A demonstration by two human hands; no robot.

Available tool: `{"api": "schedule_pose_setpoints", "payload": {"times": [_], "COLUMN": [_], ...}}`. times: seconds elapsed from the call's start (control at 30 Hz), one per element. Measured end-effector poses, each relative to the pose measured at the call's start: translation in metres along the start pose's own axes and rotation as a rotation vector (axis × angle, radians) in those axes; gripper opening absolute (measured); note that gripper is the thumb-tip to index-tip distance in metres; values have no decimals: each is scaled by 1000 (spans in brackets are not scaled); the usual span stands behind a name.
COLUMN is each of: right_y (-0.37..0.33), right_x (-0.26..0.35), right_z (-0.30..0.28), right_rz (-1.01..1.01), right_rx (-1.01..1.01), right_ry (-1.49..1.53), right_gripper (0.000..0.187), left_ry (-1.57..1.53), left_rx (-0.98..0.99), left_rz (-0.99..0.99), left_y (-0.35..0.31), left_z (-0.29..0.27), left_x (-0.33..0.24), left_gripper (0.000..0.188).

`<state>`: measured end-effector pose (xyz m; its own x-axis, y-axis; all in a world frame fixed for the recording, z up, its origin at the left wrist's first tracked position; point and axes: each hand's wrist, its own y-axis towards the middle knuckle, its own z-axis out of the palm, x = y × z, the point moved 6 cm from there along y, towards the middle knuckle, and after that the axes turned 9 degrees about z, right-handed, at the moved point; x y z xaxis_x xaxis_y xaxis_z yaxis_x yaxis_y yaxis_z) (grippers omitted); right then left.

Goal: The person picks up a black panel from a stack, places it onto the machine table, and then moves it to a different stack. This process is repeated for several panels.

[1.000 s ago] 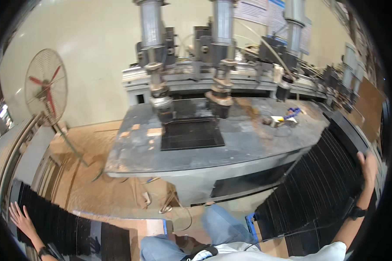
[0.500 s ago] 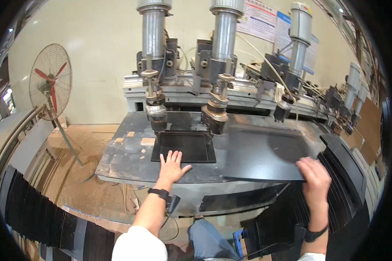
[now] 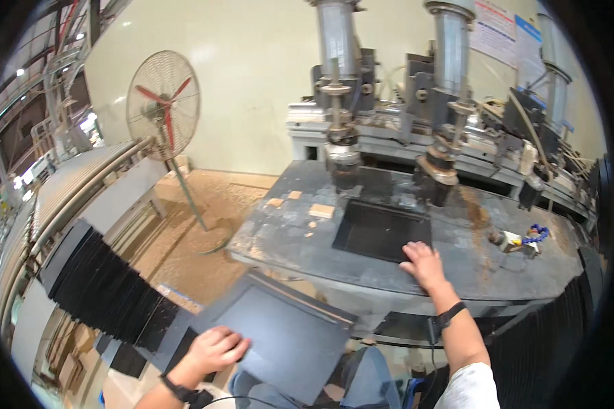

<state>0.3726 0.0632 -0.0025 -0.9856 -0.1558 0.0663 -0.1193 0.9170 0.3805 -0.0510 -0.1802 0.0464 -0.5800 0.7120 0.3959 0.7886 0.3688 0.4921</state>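
In my left hand point(image 3: 218, 349), low at the left, is the edge of a flat dark grey panel point(image 3: 286, 327). This panel is tilted, in front of the table edge and above my legs. It has a lighter brownish strip along its far edge. My right hand point(image 3: 424, 264) rests its outstretched fingers at the near right corner of a black rectangular panel point(image 3: 378, 228). That second panel lies flat on the machine table point(image 3: 280, 228), below two vertical spindle heads point(image 3: 344, 160). Both wrists wear dark bands.
Stacked dark panels point(image 3: 95, 286) stand at the left, with more dark panels point(image 3: 539, 341) at the lower right. Small wood pieces point(image 3: 322, 210) and a fitting with a blue coiled hose point(image 3: 535, 235) lie on the table. A large fan point(image 3: 164, 105) stands behind left.
The view has turned left. My left hand has left the table panel and now holds a panel low at the left. My right hand has moved to the table panel; the large panel at right is gone.
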Motion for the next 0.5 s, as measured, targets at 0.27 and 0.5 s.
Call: {"api": "schedule_pose_setpoints", "payload": {"times": [0.27, 0.5], "right_y": [24, 12], "right_x": [4, 22], "right_z": [8, -103], "right_rz": [21, -83], "right_rx": [27, -187], "right_ry": [142, 150], "right_gripper": [48, 65], "left_ry": [841, 1101], "left_rx": [203, 299], "left_rz": [-420, -876], "left_y": [-122, -231], "left_z": [-195, -267], "left_x": [99, 236], "left_gripper": [26, 26]}}
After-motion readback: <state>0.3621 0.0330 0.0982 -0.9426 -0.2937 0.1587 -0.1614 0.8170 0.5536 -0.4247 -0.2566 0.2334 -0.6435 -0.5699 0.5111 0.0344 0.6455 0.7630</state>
